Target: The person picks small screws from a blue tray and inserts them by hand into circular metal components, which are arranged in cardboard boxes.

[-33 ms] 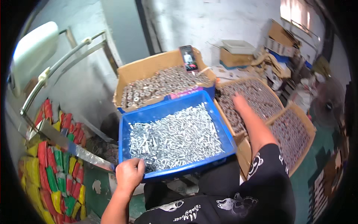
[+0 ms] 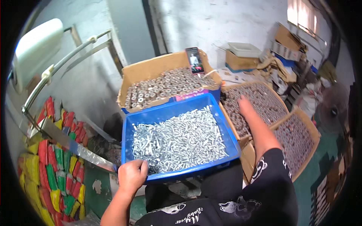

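Observation:
A blue plastic tub [image 2: 130, 152] full of small shiny metal pins [image 2: 184, 139] sits in front of me. My left hand [image 2: 132, 175] is closed in a fist at the tub's front left corner, thumb on top. Whatever it may grip is hidden. Out to the right, my right hand [image 2: 244, 103] reaches down to the small brown ring-shaped parts [image 2: 264, 101] in a cardboard box. Its fingers are mostly hidden, so their grip does not show.
Behind the tub, a cardboard box [image 2: 141, 69] holds similar ring-shaped parts, with a phone [image 2: 194, 60] leaning in it. Another box of parts [image 2: 296, 141] stands at right. A metal bar [image 2: 90, 158] runs toward the tub's left; red, green and yellow packets [image 2: 56, 169] are stacked beyond it.
The whole view has shifted slightly. Both hands stay in the same places, with no visible change in what they touch.

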Available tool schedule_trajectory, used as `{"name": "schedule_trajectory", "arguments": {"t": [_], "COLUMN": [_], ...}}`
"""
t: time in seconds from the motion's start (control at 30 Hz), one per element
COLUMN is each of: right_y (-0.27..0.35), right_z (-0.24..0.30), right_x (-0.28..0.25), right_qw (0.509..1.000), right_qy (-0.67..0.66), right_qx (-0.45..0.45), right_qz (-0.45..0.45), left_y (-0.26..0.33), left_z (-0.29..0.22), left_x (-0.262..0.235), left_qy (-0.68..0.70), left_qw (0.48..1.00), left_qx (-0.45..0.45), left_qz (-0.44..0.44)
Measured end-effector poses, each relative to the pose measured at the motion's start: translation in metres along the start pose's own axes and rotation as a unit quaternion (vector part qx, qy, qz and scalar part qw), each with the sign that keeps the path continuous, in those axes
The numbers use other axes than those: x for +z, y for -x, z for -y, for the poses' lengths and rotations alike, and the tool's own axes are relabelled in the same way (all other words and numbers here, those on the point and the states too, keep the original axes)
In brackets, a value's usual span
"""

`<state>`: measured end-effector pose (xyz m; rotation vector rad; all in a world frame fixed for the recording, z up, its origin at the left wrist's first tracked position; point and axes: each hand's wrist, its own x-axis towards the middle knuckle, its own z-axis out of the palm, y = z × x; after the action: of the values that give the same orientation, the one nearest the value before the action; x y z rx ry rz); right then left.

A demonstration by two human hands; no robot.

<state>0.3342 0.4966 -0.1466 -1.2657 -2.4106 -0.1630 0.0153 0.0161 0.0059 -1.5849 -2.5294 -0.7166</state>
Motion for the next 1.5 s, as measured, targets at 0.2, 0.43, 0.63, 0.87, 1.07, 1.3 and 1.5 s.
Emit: {"name": "schedule_trajectory", "arguments": {"t": [0.2,0.43,0.63,0.87,1.07,1.3,1.5], "right_y": [-0.009,-0.071,-0.177,-0.245,-0.243,-0.188,-0.089], "right_z": [-0.036,0.08,0.334,0.443,0.46,0.514,0.579], "right_x": [0.012,-0.113,-0.12,-0.05,-0.028,-0.094,-0.121], "right_qw": [0.973,0.617,0.933,0.989,0.988,0.961,0.929], "right_qy": [-0.177,-0.769,-0.323,-0.056,0.004,-0.24,-0.287], "right_qx": [0.101,0.166,-0.155,-0.07,-0.079,-0.108,-0.213], "right_qz": [-0.106,-0.042,0.04,0.114,0.134,-0.088,0.099], "left_y": [0.004,0.007,0.009,0.006,0.002,0.005,0.004], "left_z": [0.01,0.02,0.023,0.026,0.025,0.027,0.026], "left_x": [-0.006,-0.004,-0.002,-0.003,-0.004,-0.007,-0.002], "left_qy": [-0.023,0.015,0.027,0.067,0.085,0.055,0.031], "left_qw": [0.999,0.999,0.999,0.996,0.993,0.997,0.998], "left_qx": [0.026,0.029,0.043,0.056,0.076,0.055,0.05], "left_qz": [-0.005,-0.004,-0.012,-0.007,0.002,0.002,-0.005]}}
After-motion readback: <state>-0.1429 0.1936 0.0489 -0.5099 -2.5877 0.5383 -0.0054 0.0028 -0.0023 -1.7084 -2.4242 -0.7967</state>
